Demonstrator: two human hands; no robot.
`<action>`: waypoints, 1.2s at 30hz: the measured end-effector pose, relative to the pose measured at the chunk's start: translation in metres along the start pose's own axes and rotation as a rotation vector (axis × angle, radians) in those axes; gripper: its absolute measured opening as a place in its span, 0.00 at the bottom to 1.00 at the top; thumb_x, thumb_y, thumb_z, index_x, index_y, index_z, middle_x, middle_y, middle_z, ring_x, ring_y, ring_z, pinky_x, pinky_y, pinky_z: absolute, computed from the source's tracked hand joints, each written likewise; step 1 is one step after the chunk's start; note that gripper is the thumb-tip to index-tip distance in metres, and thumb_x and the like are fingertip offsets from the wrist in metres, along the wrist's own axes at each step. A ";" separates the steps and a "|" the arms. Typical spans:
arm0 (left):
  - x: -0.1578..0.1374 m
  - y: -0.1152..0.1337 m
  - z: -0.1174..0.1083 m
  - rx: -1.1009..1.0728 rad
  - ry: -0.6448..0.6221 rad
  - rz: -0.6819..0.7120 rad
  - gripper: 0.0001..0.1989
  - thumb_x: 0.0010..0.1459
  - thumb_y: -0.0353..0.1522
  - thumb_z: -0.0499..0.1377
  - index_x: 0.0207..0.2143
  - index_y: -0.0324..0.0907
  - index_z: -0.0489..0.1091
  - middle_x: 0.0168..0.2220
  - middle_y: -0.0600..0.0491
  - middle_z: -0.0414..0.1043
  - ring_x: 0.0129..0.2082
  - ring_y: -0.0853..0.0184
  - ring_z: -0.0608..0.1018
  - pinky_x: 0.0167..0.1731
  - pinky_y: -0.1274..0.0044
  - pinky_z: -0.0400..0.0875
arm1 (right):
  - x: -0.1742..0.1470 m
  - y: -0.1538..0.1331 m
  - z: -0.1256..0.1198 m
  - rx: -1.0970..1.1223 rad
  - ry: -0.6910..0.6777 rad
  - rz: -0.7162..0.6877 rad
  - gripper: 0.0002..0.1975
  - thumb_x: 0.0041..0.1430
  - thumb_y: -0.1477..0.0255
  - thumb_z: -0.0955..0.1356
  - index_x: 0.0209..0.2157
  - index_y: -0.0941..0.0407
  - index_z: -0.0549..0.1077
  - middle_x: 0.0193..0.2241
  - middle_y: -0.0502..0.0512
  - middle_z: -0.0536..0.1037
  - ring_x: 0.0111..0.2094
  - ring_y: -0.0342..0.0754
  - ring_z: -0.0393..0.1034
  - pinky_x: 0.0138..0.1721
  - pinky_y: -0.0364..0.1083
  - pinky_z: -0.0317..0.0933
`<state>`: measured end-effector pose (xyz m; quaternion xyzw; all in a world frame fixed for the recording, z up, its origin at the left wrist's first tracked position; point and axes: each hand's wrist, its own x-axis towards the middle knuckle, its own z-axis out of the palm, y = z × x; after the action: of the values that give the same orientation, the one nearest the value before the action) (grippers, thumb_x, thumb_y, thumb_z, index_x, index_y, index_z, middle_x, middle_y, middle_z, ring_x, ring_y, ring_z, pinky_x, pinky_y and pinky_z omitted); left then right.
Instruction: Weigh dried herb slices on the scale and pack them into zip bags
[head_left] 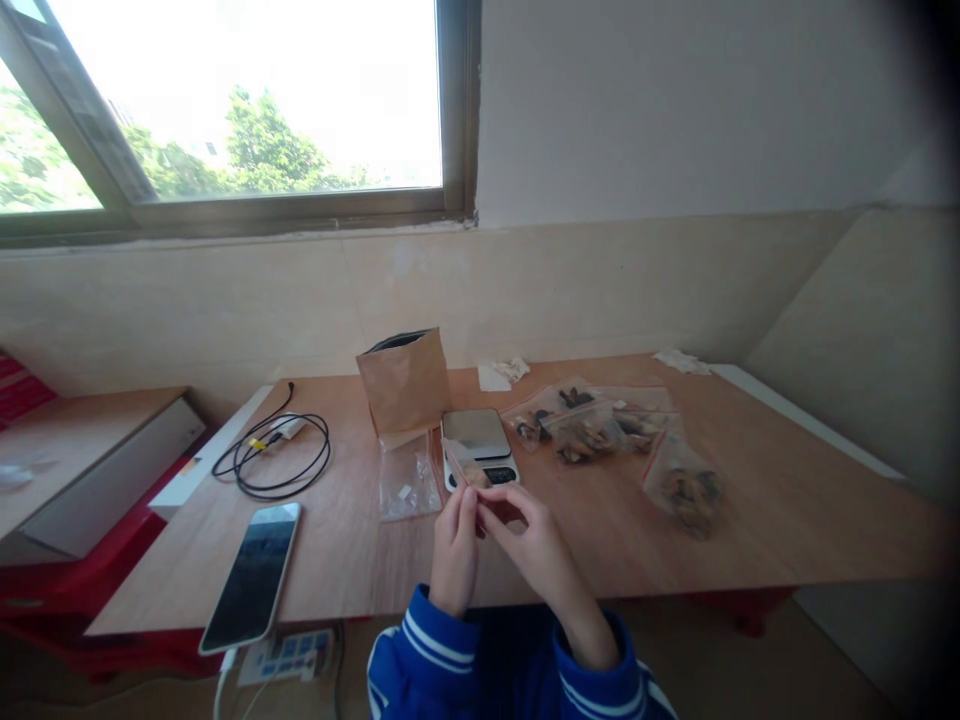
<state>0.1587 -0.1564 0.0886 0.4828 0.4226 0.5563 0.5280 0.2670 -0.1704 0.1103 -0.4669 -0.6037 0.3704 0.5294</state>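
Left hand [456, 548] and right hand [529, 545], both in blue striped sleeves, pinch between their fingertips a small clear zip bag [474, 478] of brown pieces, held over the near table [787, 500] edge just before the kitchen scale [478, 446], with the brown paper pouch [405, 385] standing behind.

A wide window [225, 100] fills the far left wall, bright daylight and green trees behind its dark frame. Below it runs a band of beige tiles [600, 290], with a plain white wall [675, 100] above on the right. A wooden surface [787, 500] stands against the tiles, and a lower cabinet [90, 450] sits at left.
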 end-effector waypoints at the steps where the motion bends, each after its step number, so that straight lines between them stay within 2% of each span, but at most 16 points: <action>1: 0.000 0.002 -0.001 0.028 -0.012 0.018 0.17 0.58 0.44 0.54 0.31 0.39 0.70 0.27 0.53 0.67 0.27 0.69 0.68 0.28 0.78 0.63 | 0.000 -0.001 0.000 -0.003 0.005 0.003 0.11 0.57 0.62 0.66 0.34 0.55 0.75 0.31 0.54 0.75 0.30 0.47 0.71 0.34 0.45 0.66; 5: -0.002 0.016 -0.010 0.150 -0.067 0.079 0.16 0.58 0.42 0.55 0.26 0.39 0.68 0.24 0.54 0.64 0.26 0.70 0.65 0.27 0.79 0.61 | -0.003 -0.005 0.002 -0.021 0.031 0.037 0.11 0.58 0.63 0.66 0.30 0.55 0.73 0.28 0.54 0.76 0.29 0.48 0.72 0.33 0.45 0.65; 9: 0.000 0.028 -0.018 0.205 -0.146 0.107 0.17 0.57 0.41 0.56 0.21 0.39 0.66 0.22 0.55 0.61 0.25 0.71 0.63 0.25 0.80 0.58 | -0.004 -0.003 0.006 -0.048 -0.016 0.046 0.09 0.59 0.64 0.64 0.30 0.54 0.70 0.26 0.51 0.76 0.28 0.47 0.71 0.30 0.43 0.64; 12: 0.002 0.025 -0.020 0.277 -0.157 0.136 0.17 0.57 0.41 0.55 0.20 0.40 0.65 0.21 0.56 0.60 0.24 0.71 0.63 0.24 0.80 0.57 | -0.003 0.002 0.013 -0.042 -0.075 0.024 0.09 0.58 0.63 0.64 0.32 0.53 0.70 0.26 0.49 0.75 0.27 0.46 0.69 0.29 0.42 0.62; 14: 0.004 0.020 -0.022 0.348 -0.142 0.146 0.17 0.57 0.41 0.55 0.20 0.41 0.65 0.20 0.56 0.60 0.23 0.71 0.63 0.23 0.80 0.56 | -0.001 0.008 0.016 -0.034 -0.078 0.007 0.10 0.57 0.62 0.64 0.30 0.54 0.70 0.24 0.49 0.73 0.26 0.45 0.67 0.27 0.41 0.60; 16: 0.006 0.016 -0.028 0.402 -0.087 0.149 0.16 0.57 0.41 0.55 0.20 0.42 0.65 0.19 0.57 0.60 0.21 0.71 0.63 0.22 0.80 0.56 | 0.001 0.017 0.015 -0.046 0.029 0.000 0.13 0.56 0.60 0.64 0.25 0.55 0.67 0.21 0.47 0.70 0.24 0.44 0.63 0.24 0.40 0.56; 19: 0.010 0.018 -0.042 0.441 0.081 0.168 0.16 0.56 0.40 0.55 0.19 0.42 0.63 0.17 0.58 0.60 0.19 0.72 0.63 0.21 0.80 0.55 | 0.005 0.030 0.004 -0.074 0.379 0.036 0.17 0.56 0.59 0.63 0.20 0.54 0.60 0.17 0.45 0.62 0.22 0.42 0.57 0.24 0.40 0.53; 21: 0.013 0.023 -0.051 0.437 0.107 0.174 0.17 0.54 0.42 0.57 0.18 0.42 0.62 0.17 0.58 0.60 0.19 0.72 0.63 0.21 0.81 0.56 | 0.005 0.034 -0.006 -0.047 0.496 0.065 0.18 0.56 0.57 0.62 0.20 0.53 0.58 0.17 0.44 0.59 0.21 0.42 0.55 0.24 0.41 0.53; 23: 0.016 0.025 -0.055 0.364 0.044 0.134 0.20 0.53 0.44 0.57 0.17 0.41 0.62 0.17 0.57 0.60 0.20 0.72 0.65 0.22 0.80 0.58 | 0.005 0.031 -0.010 0.027 0.458 0.078 0.19 0.57 0.55 0.62 0.21 0.53 0.58 0.17 0.44 0.59 0.21 0.42 0.55 0.23 0.41 0.54; 25: 0.018 0.019 -0.053 0.175 0.049 0.081 0.24 0.55 0.49 0.53 0.16 0.41 0.61 0.17 0.56 0.61 0.21 0.71 0.67 0.23 0.80 0.61 | 0.005 0.023 -0.007 0.123 0.407 0.079 0.19 0.58 0.54 0.61 0.23 0.53 0.58 0.18 0.44 0.59 0.20 0.42 0.55 0.23 0.41 0.54; 27: 0.017 0.007 -0.045 -0.083 0.165 0.035 0.28 0.56 0.52 0.47 0.16 0.41 0.61 0.18 0.55 0.63 0.22 0.70 0.69 0.25 0.78 0.65 | 0.004 0.014 0.003 0.219 0.390 0.074 0.19 0.59 0.54 0.60 0.24 0.53 0.58 0.18 0.44 0.60 0.20 0.42 0.55 0.23 0.41 0.56; 29: 0.014 -0.007 -0.035 -0.280 0.282 -0.057 0.26 0.54 0.53 0.49 0.22 0.40 0.67 0.22 0.53 0.68 0.24 0.69 0.72 0.24 0.78 0.67 | 0.003 0.007 0.014 0.292 0.407 0.075 0.18 0.60 0.54 0.59 0.24 0.53 0.58 0.19 0.45 0.61 0.21 0.42 0.56 0.24 0.41 0.57; 31: 0.008 -0.020 -0.026 -0.402 0.217 -0.180 0.26 0.54 0.52 0.51 0.33 0.40 0.73 0.28 0.49 0.73 0.27 0.66 0.75 0.24 0.77 0.69 | 0.001 0.004 0.023 0.318 0.412 0.079 0.18 0.60 0.55 0.59 0.25 0.53 0.58 0.20 0.46 0.62 0.21 0.42 0.58 0.25 0.41 0.59; 33: 0.002 -0.026 -0.020 -0.506 0.104 -0.270 0.29 0.54 0.53 0.49 0.40 0.39 0.73 0.31 0.45 0.75 0.27 0.64 0.76 0.22 0.76 0.70 | -0.001 0.004 0.028 0.292 0.359 0.075 0.18 0.60 0.54 0.59 0.25 0.53 0.59 0.20 0.47 0.63 0.22 0.43 0.60 0.26 0.42 0.61; 36: -0.002 -0.026 -0.017 -0.612 -0.008 -0.385 0.31 0.53 0.55 0.51 0.43 0.39 0.72 0.33 0.44 0.75 0.25 0.65 0.76 0.16 0.78 0.67 | -0.005 0.003 0.026 0.207 0.187 0.086 0.17 0.60 0.54 0.60 0.29 0.53 0.63 0.22 0.48 0.68 0.24 0.44 0.65 0.26 0.42 0.63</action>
<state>0.1464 -0.1556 0.0597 0.2159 0.3175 0.5455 0.7450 0.2414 -0.1726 0.1018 -0.4677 -0.4897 0.4080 0.6124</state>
